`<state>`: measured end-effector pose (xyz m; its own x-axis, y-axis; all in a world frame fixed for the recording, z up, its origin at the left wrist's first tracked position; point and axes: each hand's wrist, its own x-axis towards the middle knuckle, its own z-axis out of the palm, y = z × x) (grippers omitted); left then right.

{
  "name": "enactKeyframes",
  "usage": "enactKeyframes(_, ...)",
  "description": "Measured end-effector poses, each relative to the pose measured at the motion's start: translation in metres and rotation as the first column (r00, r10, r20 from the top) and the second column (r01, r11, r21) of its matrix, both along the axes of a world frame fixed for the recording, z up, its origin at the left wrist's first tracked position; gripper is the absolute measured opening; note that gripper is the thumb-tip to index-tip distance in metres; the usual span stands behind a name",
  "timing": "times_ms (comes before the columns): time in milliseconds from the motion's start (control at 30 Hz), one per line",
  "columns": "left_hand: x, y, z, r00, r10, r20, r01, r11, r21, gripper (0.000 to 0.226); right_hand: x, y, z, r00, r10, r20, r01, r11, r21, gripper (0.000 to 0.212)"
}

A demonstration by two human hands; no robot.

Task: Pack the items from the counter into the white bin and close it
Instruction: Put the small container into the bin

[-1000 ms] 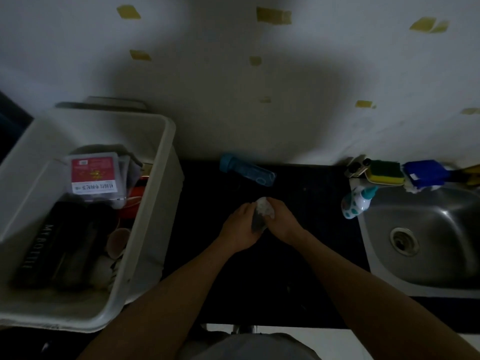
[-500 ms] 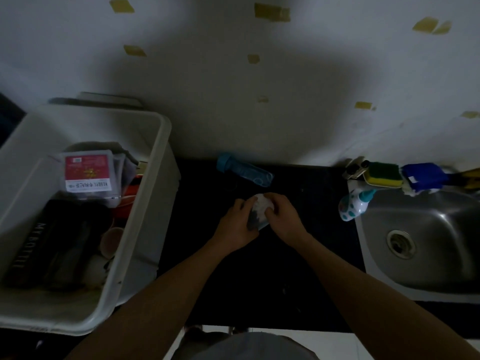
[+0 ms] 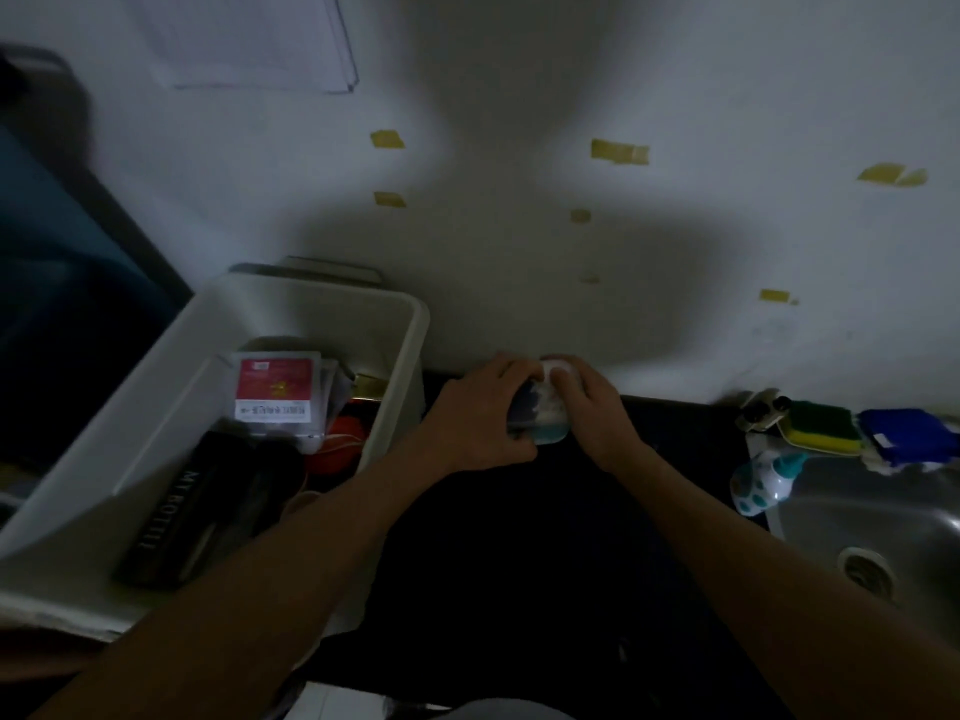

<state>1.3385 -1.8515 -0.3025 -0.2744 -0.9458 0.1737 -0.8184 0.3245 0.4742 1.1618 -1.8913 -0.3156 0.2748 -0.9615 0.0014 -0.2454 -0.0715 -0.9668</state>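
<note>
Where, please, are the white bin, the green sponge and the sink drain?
white bin (image 3: 408, 356): head view, right rim.
green sponge (image 3: 818, 420): head view, green top.
sink drain (image 3: 866, 570): head view, metal ring.

The left forearm (image 3: 270, 574) and the right forearm (image 3: 753, 563) are stretched forward and lean toward each other. The left hand (image 3: 475, 415) curls its fingers over a small pale item (image 3: 545, 413) from the left. The right hand (image 3: 597, 407) grips it from the right, close against the left hand.
</note>
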Motion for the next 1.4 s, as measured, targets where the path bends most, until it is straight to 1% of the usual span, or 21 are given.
enactKeyframes(133,0.039,0.005,0.031,1.0,0.003,-0.022,-0.005,0.996,-0.094,0.069,0.04,-0.005,0.027,1.0,0.006,-0.001,-0.006,1.0,-0.011,0.025)
enactKeyframes(267,0.081,0.012,0.051,0.998,0.048,-0.052,-0.057,0.977,-0.203,0.068,0.085,-0.007,0.054,0.999,0.035,0.001,-0.034,0.994,-0.101,0.03)
enactKeyframes(333,0.102,0.015,0.059,0.995,0.068,-0.079,-0.084,0.972,-0.219,0.069,0.109,-0.008,0.065,1.0,0.019,-0.006,-0.019,0.99,-0.142,0.029)
enactKeyframes(467,0.142,0.016,0.062,0.983,0.098,-0.154,-0.135,0.958,-0.252,0.071,0.157,-0.008,0.074,0.999,-0.033,0.024,0.036,0.99,-0.133,0.027)
enactKeyframes(567,0.172,0.018,0.05,0.943,0.163,-0.289,-0.232,0.947,-0.222,0.077,0.193,-0.004,0.073,0.994,-0.1,0.047,0.105,0.985,-0.134,0.026)
enactKeyframes(700,0.208,0.023,0.021,0.864,0.233,-0.446,-0.299,0.95,-0.085,0.085,0.238,0.007,0.063,0.995,-0.094,0.036,0.098,0.989,-0.108,0.027)
enactKeyframes(800,0.233,0.022,0.0,0.845,0.22,-0.488,-0.252,0.968,0.0,0.078,0.269,0.011,0.056,0.993,-0.072,0.088,0.076,0.996,-0.047,0.023)
enactKeyframes(867,0.246,0.021,-0.01,0.837,0.224,-0.499,-0.242,0.97,0.029,0.07,0.285,0.013,0.047,0.992,-0.092,0.084,0.093,0.996,-0.008,0.024)
enactKeyframes(933,0.256,0.019,-0.018,0.836,0.24,-0.494,-0.253,0.967,0.042,0.07,0.297,0.014,0.035,0.988,-0.125,0.09,0.122,0.992,0.033,0.024)
enactKeyframes(1000,0.263,0.016,-0.026,0.844,0.224,-0.487,-0.234,0.971,0.042,0.072,0.304,0.014,0.023,0.976,-0.188,0.115,0.174,0.978,0.115,0.024)
enactKeyframes(1100,0.27,0.008,-0.037,0.868,0.168,-0.467,-0.151,0.986,0.075,0.072,0.314,0.01,0.009,0.935,-0.322,0.148,0.271,0.918,0.289,0.024)
enactKeyframes(1167,0.27,0.003,-0.044,0.88,0.161,-0.446,-0.124,0.986,0.11,0.07,0.315,0.009,0.001,0.92,-0.358,0.157,0.287,0.892,0.351,0.024)
enactKeyframes(1300,0.271,-0.008,-0.057,0.887,0.168,-0.429,-0.117,0.983,0.143,0.062,0.319,0.006,-0.011,0.905,-0.401,0.141,0.3,0.838,0.456,0.033)
enactKeyframes(1400,0.269,-0.013,-0.067,0.898,0.198,-0.392,-0.146,0.976,0.16,0.058,0.323,0.003,-0.019,0.887,-0.446,0.12,0.308,0.765,0.567,0.045)
